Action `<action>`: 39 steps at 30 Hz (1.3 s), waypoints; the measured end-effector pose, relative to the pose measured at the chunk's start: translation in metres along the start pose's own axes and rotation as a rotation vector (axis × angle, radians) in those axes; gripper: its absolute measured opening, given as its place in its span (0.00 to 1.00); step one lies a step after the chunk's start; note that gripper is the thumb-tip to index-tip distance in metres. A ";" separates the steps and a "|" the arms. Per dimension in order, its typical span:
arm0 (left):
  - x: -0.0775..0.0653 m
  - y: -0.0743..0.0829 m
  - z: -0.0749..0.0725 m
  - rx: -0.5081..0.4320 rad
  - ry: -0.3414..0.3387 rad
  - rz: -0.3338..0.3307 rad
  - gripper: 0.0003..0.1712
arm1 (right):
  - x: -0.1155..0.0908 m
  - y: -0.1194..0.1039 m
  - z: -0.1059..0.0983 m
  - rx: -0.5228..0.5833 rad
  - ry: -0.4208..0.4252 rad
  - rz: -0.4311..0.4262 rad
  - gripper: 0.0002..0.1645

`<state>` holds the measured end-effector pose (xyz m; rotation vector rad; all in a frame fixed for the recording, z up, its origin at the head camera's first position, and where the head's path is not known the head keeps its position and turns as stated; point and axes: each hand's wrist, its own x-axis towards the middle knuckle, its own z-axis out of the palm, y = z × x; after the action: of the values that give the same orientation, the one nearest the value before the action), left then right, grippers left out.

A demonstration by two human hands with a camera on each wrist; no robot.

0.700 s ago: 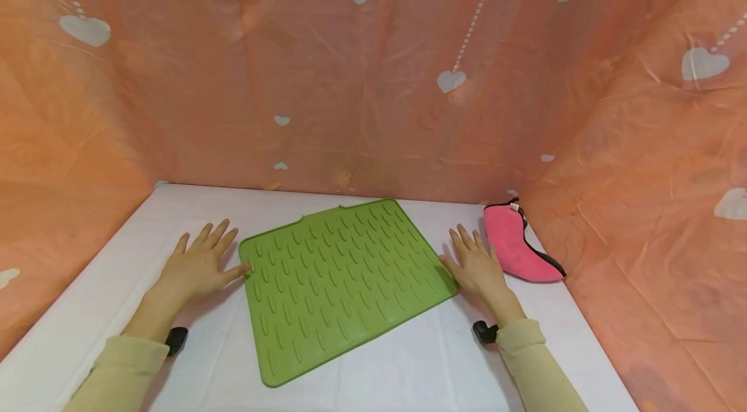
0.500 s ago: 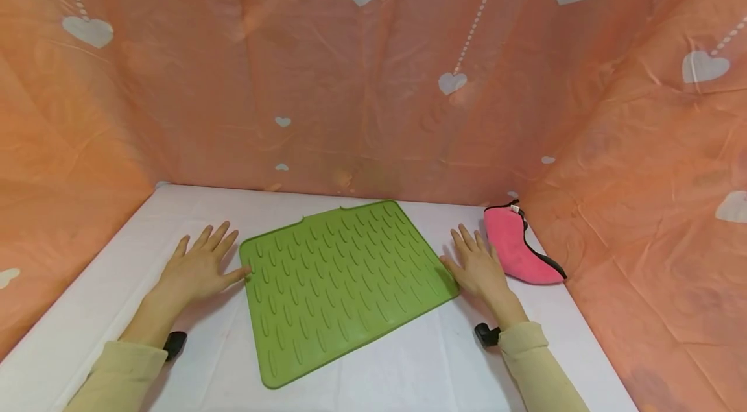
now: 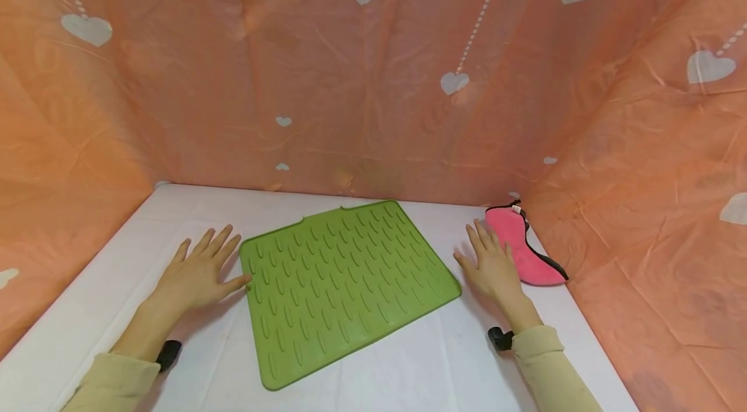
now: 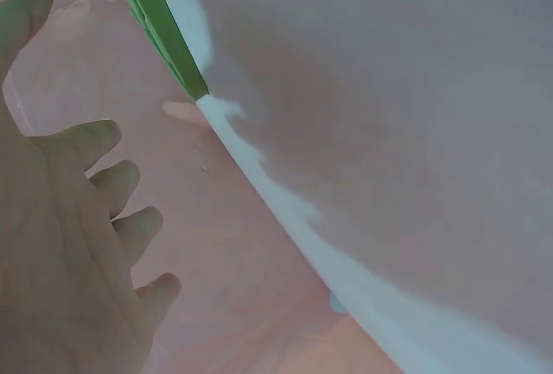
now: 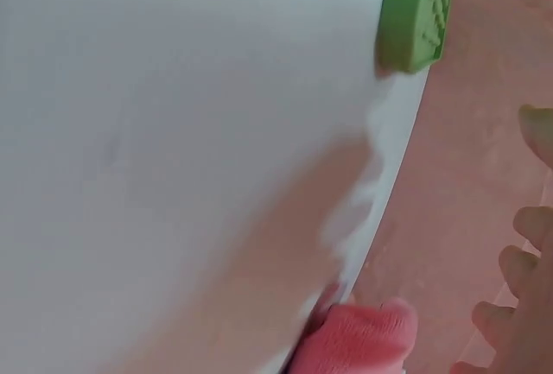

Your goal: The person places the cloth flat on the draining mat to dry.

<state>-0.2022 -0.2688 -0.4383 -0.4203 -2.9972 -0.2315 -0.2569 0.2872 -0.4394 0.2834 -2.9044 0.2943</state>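
A green rubbery mat [image 3: 344, 289] with raised ridges lies askew on the white table, its long side slanting up to the right. My left hand [image 3: 195, 276], fingers spread, hovers off the mat's left edge, the thumb overlapping that edge in the head view; the left wrist view shows the palm [image 4: 60, 227] holding nothing. Between the mat's right corner and a pink curved pouch [image 3: 516, 246] with black trim is my right hand [image 3: 493, 269], its fingers extended and holding nothing. Its fingertips [image 5: 518, 266] show above the table in the right wrist view, apart from the pouch.
White cloth [image 3: 403, 366] covers the table. Orange curtains [image 3: 373, 107] with pale hearts hang behind it and along both sides. The pouch lies close to the right curtain, near the table's back right corner.
My right hand has shifted right, away from the mat's corner and nearer the pouch. My left hand has moved only slightly. The mat and pouch stay where they were.
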 end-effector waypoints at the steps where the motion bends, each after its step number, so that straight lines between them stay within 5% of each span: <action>1: 0.000 0.001 0.000 0.004 -0.003 0.001 0.54 | 0.000 0.002 -0.001 0.001 -0.001 0.002 0.45; 29: -0.030 0.020 0.013 0.049 0.011 0.178 0.55 | 0.006 0.064 -0.003 -0.103 -0.140 -0.007 0.44; 39: -0.028 0.017 0.016 0.025 -0.012 0.211 0.58 | 0.011 0.078 -0.006 0.054 -0.142 -0.037 0.41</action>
<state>-0.1724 -0.2569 -0.4554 -0.7309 -2.9333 -0.1735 -0.2825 0.3614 -0.4447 0.3811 -3.0302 0.3606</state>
